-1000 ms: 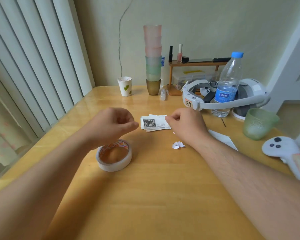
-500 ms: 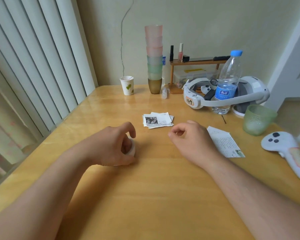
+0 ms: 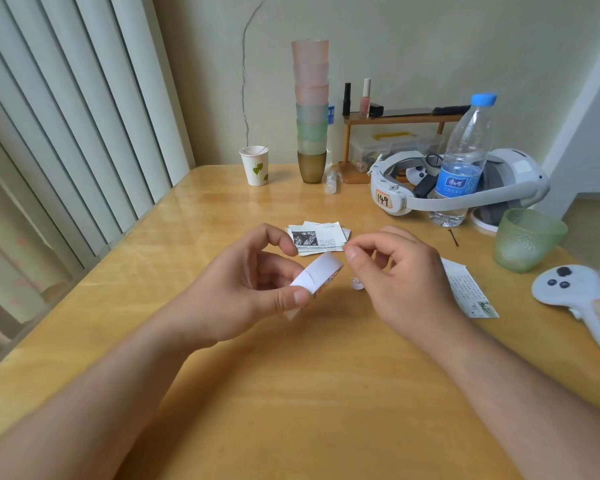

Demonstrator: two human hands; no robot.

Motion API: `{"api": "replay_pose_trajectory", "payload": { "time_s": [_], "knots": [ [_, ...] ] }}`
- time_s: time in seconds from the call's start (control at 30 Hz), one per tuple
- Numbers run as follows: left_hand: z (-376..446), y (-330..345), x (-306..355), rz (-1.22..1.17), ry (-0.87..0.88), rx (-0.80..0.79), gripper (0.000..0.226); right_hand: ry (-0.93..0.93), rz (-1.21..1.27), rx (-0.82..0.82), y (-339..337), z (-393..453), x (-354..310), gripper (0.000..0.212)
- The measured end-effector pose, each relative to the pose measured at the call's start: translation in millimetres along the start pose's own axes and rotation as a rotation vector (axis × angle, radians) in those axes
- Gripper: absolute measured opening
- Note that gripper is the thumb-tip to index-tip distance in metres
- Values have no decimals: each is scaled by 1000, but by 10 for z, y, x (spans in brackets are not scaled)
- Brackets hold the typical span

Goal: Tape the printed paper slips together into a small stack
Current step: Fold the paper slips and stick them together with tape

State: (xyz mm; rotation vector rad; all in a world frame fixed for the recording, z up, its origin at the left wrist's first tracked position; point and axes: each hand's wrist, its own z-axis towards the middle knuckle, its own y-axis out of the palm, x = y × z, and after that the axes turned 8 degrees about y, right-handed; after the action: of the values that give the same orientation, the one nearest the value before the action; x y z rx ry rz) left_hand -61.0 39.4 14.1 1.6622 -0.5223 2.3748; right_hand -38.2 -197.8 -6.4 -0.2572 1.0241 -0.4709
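Two hands raised over a glossy wooden table (image 3: pixel 291 393), tape roll between them.
Left hand (image 3: pixel 243 289) pinching the white tape roll (image 3: pixel 317 273) edge-on; right hand (image 3: pixel 399 282) fingers curled narrow, thumb meeting forefinger, empty as far as visible. Beyond, printed paper slips (image 3: pixel 321 237) fanned flat, unobstructed; farther, stacked frosted cups (image 3: pixel 311 109).

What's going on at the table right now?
A person's left hand holds the roll of tape up above the wooden table, while the right hand pinches beside it, apparently feeling for the tape end. The printed paper slips lie untouched just beyond the hands. One more slip lies by the right wrist.
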Motion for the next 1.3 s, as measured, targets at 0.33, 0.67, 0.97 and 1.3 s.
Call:
{"api": "replay_pose_trajectory", "payload": {
  "time_s": [0.33,0.67,0.97,1.3],
  "knots": [
    [-9,151,-56,143,57,108,37,23,84,-254,118,-96,54,25],
    [-10,240,-68,163,-103,47,32,40,21,-152,63,-53,55,20],
    [-27,353,-52,460,39,140,30,-153,-94,-116,53,-69,5,24],
    [-23,369,-66,588,47,173,29,-57,-18,-102,84,-87,-46,14]
  ]
}}
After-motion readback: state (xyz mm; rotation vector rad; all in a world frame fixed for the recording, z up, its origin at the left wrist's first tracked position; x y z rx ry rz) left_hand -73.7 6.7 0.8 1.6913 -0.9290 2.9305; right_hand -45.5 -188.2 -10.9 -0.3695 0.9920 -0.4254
